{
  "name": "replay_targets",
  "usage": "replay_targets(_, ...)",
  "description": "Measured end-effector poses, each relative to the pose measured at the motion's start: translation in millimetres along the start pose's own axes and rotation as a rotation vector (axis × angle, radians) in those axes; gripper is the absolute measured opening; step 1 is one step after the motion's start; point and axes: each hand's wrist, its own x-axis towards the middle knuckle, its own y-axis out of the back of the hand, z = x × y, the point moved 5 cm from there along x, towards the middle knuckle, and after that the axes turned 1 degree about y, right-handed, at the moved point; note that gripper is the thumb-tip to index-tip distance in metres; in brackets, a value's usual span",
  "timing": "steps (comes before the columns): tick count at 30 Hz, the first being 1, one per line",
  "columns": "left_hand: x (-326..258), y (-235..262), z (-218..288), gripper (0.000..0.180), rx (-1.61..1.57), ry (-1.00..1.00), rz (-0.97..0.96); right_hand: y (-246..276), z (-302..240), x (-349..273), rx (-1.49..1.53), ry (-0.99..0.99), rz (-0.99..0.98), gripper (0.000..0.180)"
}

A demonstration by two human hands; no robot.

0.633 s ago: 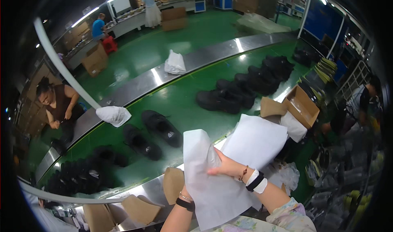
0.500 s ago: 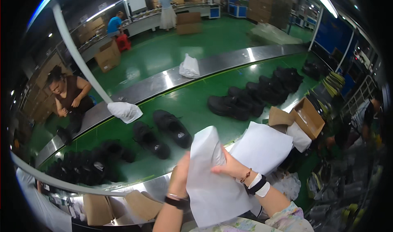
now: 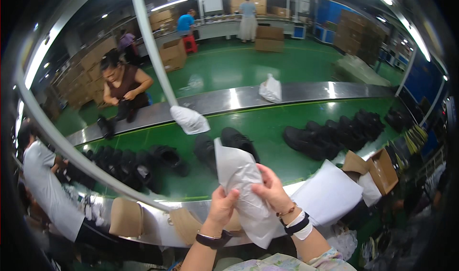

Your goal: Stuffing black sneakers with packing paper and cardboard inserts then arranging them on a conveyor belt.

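Head view: at the left, a row of black shoes (image 3: 126,165) sits on the green bench (image 3: 268,138). Next, the left hand (image 3: 223,208) has its grip pinched tight around the crumpled white paper (image 3: 241,175), which is up in front of two black shoes (image 3: 237,141). The right hand (image 3: 273,190) pinches its other side. Farther right are big white sheets (image 3: 330,194), then a brown cardboard box (image 3: 384,171).

At the back, a red stool (image 3: 190,44) is standing beside an open carton (image 3: 172,55), and a person in a pale skirt (image 3: 247,26) is facing a long worktop (image 3: 217,32). A heap of translucent plastic (image 3: 361,72) is lying near stacked brown boxes (image 3: 356,34); a white pole (image 3: 154,46) is rising at left.
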Motion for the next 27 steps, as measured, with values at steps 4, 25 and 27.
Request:
replay_targets(4,-6.8,8.7,14.2,0.074,-0.122,-0.097,0.000,-29.5,8.4,5.4,0.170,-0.050,-0.066,0.052)
replay_targets(25,5.0,104.2,65.2,0.042,-0.244,-0.256,0.570,-107.2,51.1,25.6,-0.491,0.060,0.000,0.043)
replay_targets(27,7.8,103.8,59.6,0.045,-0.360,-0.211,0.560,-115.2,40.4,12.9,-0.864,0.602,0.054,0.035)
